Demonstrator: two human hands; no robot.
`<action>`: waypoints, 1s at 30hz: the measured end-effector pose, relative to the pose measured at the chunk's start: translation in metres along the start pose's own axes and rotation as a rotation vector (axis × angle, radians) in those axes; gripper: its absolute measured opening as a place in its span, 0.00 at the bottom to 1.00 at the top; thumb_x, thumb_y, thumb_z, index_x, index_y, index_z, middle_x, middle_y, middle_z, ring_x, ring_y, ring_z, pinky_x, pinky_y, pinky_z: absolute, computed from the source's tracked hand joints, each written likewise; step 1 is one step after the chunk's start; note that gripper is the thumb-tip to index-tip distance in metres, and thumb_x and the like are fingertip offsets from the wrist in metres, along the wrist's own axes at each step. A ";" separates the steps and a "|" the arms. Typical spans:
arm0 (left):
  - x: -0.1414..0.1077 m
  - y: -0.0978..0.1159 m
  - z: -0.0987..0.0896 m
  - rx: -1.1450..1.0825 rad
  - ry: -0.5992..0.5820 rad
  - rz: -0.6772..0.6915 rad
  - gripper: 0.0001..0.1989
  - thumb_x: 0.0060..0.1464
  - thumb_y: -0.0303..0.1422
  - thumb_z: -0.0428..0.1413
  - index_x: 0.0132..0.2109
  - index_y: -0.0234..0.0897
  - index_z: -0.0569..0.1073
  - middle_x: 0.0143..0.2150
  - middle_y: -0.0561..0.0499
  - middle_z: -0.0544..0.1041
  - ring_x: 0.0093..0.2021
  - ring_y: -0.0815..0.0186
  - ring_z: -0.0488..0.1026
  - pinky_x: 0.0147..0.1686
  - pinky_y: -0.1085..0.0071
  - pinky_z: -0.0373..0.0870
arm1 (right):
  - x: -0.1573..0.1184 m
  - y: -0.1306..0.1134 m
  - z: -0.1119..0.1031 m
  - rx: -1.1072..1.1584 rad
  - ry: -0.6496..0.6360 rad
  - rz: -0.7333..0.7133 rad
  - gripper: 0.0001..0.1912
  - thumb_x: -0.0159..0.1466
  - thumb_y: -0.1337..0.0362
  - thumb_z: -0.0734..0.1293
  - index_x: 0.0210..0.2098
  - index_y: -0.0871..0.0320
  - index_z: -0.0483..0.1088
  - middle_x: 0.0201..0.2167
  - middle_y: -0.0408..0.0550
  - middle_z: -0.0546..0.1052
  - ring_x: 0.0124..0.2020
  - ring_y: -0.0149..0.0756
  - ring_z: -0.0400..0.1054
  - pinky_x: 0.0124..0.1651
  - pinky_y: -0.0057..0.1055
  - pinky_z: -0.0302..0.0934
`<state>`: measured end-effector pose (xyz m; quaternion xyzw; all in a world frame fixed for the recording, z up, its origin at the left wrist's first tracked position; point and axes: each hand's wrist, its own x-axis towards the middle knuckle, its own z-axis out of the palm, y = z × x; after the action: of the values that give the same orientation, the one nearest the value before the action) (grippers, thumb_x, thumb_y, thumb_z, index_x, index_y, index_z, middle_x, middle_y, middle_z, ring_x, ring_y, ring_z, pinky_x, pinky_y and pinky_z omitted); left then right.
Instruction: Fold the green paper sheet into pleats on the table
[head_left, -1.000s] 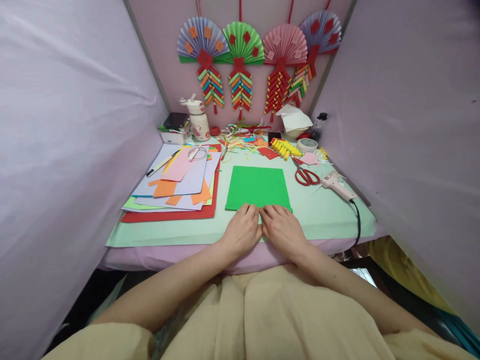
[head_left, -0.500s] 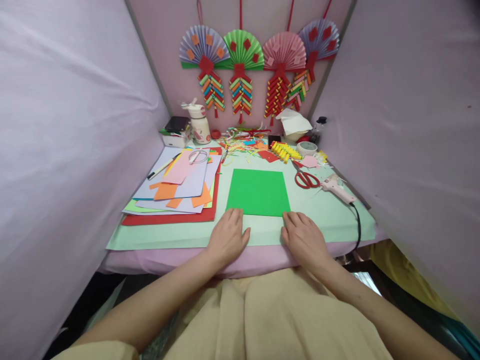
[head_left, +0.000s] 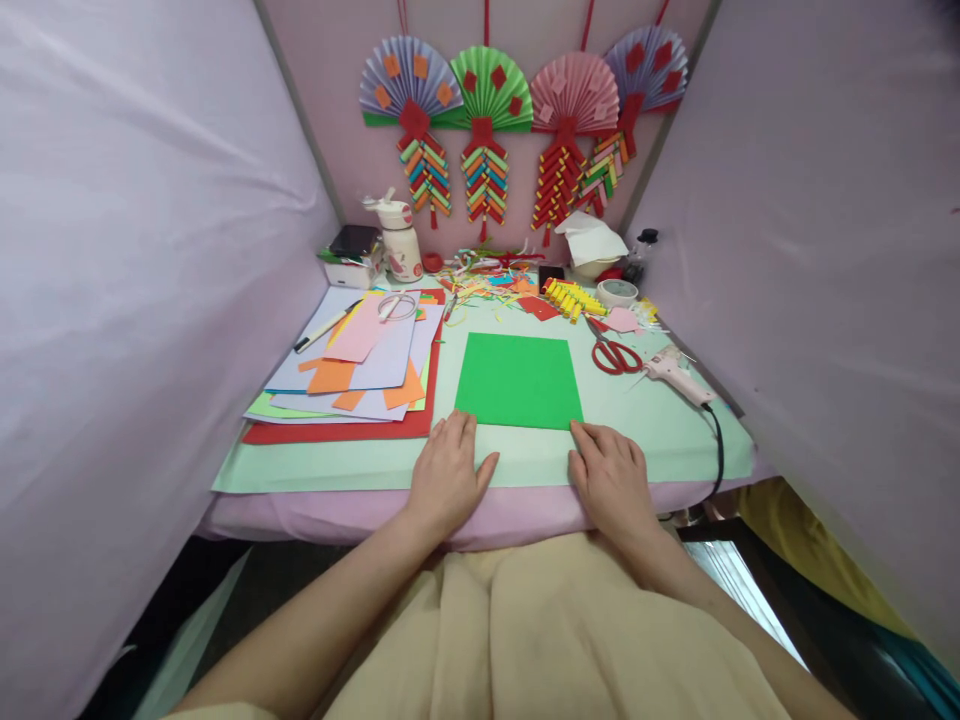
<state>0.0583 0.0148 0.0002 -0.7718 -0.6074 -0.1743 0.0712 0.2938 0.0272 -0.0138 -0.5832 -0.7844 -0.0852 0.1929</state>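
Observation:
A flat green sheet of paper (head_left: 519, 380) lies on the pale green table cover in front of me. My left hand (head_left: 450, 465) rests palm down at its near left corner, fingertips on or at the edge, thumb held apart. At the near right corner lies my right hand (head_left: 611, 475), also palm down, its index fingertip touching the corner. Neither hand grips anything; the fingers are stretched out.
Left of the sheet is a stack of coloured paper (head_left: 352, 390) with a pen (head_left: 326, 328) on it. To the right lie red-handled scissors (head_left: 616, 357) and a corded glue gun (head_left: 679, 380). Paper scraps (head_left: 487, 290), a bottle (head_left: 401, 245) and tape (head_left: 616, 292) stand behind. Paper fans (head_left: 491, 90) hang above.
My hands have moved slightly apart along the sheet's near edge, the left one leftward and the right one a little rightward. The view has shifted slightly.

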 end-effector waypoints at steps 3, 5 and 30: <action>0.002 -0.001 -0.002 -0.021 -0.008 0.001 0.26 0.61 0.42 0.48 0.58 0.27 0.64 0.56 0.36 0.67 0.57 0.52 0.64 0.59 0.57 0.60 | 0.000 0.002 0.001 0.026 0.011 0.011 0.19 0.67 0.64 0.57 0.56 0.58 0.66 0.48 0.53 0.72 0.49 0.41 0.63 0.53 0.41 0.49; 0.003 -0.002 -0.003 -0.025 -0.015 0.002 0.26 0.61 0.42 0.48 0.58 0.27 0.64 0.55 0.36 0.67 0.56 0.52 0.64 0.57 0.57 0.61 | 0.002 0.004 0.000 0.044 0.010 0.008 0.18 0.68 0.64 0.56 0.55 0.57 0.67 0.46 0.52 0.73 0.49 0.40 0.63 0.54 0.41 0.48; 0.025 0.012 0.006 -0.048 -0.169 0.218 0.25 0.61 0.34 0.46 0.61 0.26 0.62 0.64 0.34 0.62 0.65 0.54 0.57 0.62 0.56 0.55 | 0.028 -0.048 0.008 0.226 -0.120 -0.315 0.26 0.66 0.62 0.56 0.62 0.67 0.58 0.60 0.57 0.66 0.62 0.42 0.58 0.63 0.41 0.53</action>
<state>0.0763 0.0366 0.0050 -0.8465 -0.5195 -0.1144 0.0197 0.2402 0.0404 -0.0054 -0.4321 -0.8807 0.0091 0.1941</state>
